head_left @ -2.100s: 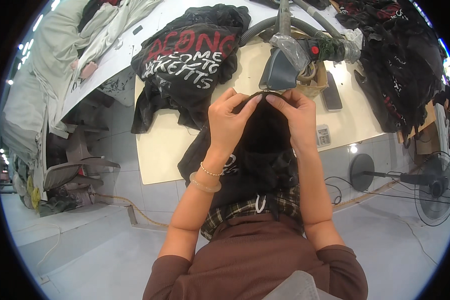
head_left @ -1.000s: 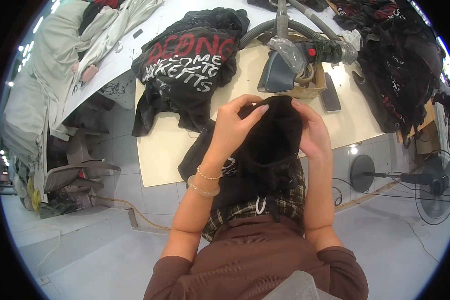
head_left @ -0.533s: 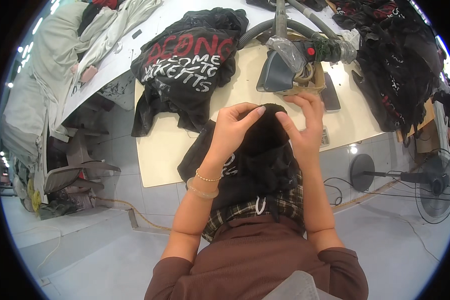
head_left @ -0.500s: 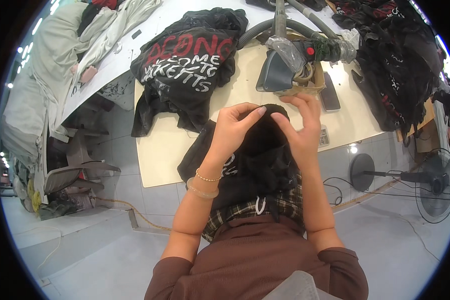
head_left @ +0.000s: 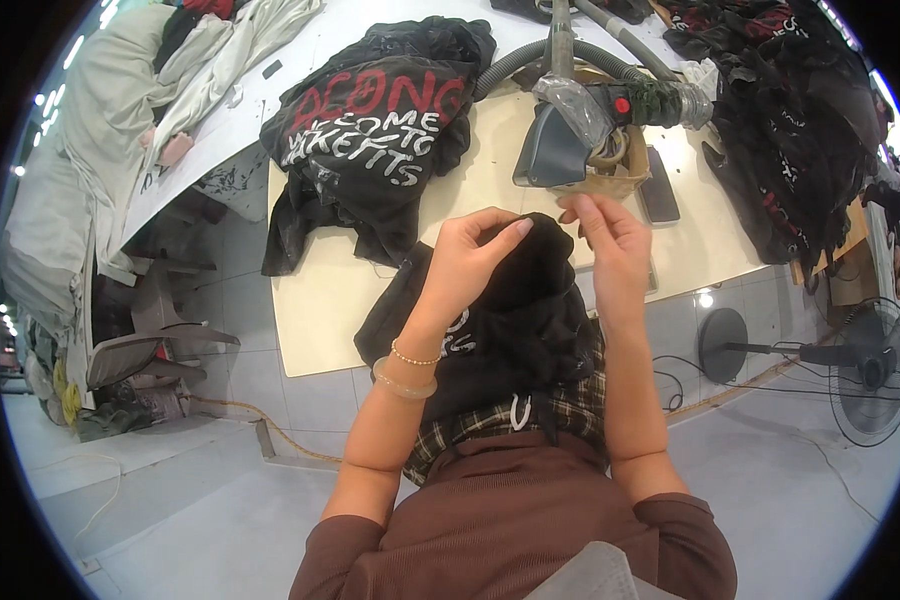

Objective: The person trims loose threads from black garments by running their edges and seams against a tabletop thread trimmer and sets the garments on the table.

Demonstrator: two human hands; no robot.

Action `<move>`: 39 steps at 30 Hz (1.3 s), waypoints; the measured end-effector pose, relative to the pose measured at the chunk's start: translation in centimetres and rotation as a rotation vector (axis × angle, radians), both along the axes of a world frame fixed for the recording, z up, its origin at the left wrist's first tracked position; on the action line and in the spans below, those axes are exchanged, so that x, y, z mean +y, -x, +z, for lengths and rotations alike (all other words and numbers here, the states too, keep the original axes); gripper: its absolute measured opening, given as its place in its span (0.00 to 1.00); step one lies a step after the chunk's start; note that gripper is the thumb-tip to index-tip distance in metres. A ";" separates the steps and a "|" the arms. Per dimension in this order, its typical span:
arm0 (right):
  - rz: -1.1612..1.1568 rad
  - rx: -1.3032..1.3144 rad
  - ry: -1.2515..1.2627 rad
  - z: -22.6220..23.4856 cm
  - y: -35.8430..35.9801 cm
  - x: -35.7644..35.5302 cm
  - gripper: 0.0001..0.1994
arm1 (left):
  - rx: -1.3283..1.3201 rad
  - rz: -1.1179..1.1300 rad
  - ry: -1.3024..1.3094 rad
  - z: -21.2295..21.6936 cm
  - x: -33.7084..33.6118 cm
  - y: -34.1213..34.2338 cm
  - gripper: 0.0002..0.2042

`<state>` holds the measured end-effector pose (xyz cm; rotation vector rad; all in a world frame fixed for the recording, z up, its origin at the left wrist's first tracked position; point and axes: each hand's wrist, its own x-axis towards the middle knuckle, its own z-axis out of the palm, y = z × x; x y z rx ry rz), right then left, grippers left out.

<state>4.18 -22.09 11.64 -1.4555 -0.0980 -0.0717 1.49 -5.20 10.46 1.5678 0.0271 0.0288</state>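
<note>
The thumb and forefinger of my left hand (head_left: 475, 258) pinch the upper edge of a black garment (head_left: 520, 300). Just to its right, my right hand (head_left: 620, 250) is raised with thumb and fingertips drawn together beside the cloth (whether anything thin is caught between them, I cannot tell). The garment hangs from my left fingers down over my lap, bunched in front of me at the near edge of the cream worktop (head_left: 315, 310), some pale lettering showing on it beside my left wrist. On that wrist I wear a beaded bracelet (head_left: 417, 354) and a pale bangle (head_left: 405, 379). Below the garment, plaid cloth (head_left: 582, 405) shows above my brown top (head_left: 520, 500).

Beyond my hands, a blue-grey device (head_left: 552, 152) with a red button sits over the worktop, partly wrapped in clear plastic. A cardboard box (head_left: 625, 183) is just beside it, and a dark phone (head_left: 660, 186) lies to the box's right. A heap of black fabric (head_left: 370, 100) with red and white lettering lies on the left, and more black clothing (head_left: 795, 140) is piled at the right. Farther right, a fan (head_left: 875, 370) rests low by the floor (head_left: 750, 480).
</note>
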 end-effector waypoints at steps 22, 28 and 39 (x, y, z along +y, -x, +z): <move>0.070 0.168 -0.544 0.0 -0.4 -0.8 0.07 | 0.017 -0.019 -0.049 -0.1 0.1 0.0 0.12; 0.109 0.213 -0.315 0.7 0.5 -0.7 0.10 | 0.033 -0.039 -0.044 -0.2 0.2 0.1 0.10; 0.006 -0.010 0.032 -1.1 -0.9 1.2 0.06 | -0.055 -0.157 -0.222 -0.4 0.4 0.1 0.14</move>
